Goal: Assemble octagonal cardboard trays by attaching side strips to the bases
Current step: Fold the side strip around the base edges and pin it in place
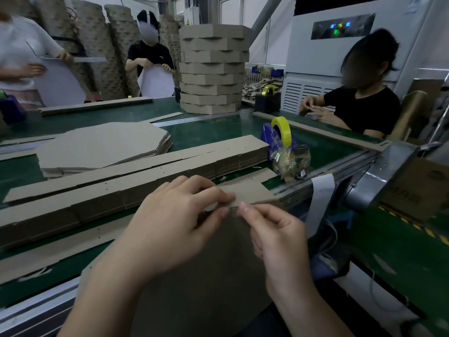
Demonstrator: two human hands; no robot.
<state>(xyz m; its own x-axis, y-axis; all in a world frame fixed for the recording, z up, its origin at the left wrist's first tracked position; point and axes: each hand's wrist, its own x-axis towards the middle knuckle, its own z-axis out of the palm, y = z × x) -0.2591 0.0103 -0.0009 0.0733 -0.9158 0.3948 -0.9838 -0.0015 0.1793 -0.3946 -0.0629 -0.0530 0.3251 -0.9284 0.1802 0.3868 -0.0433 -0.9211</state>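
Observation:
A brown cardboard base (213,271) lies tilted toward me over the table's near edge, under my forearms. A side strip (250,192) lies along the base's far edge. My left hand (179,220) holds strip and base together at that edge, fingertips curled over the strip. My right hand (272,232) pinches the same edge just to the right with thumb and forefinger. A pile of flat side strips (136,176) runs across the table beyond my hands. Flat octagonal bases (102,144) are stacked behind it.
A tall stack of finished trays (213,69) stands at the far middle. A blue dispenser with yellow tape (279,135) and a plastic bag (291,161) sit right of the strips. Three people work around the green table (213,127). A machine stands at right.

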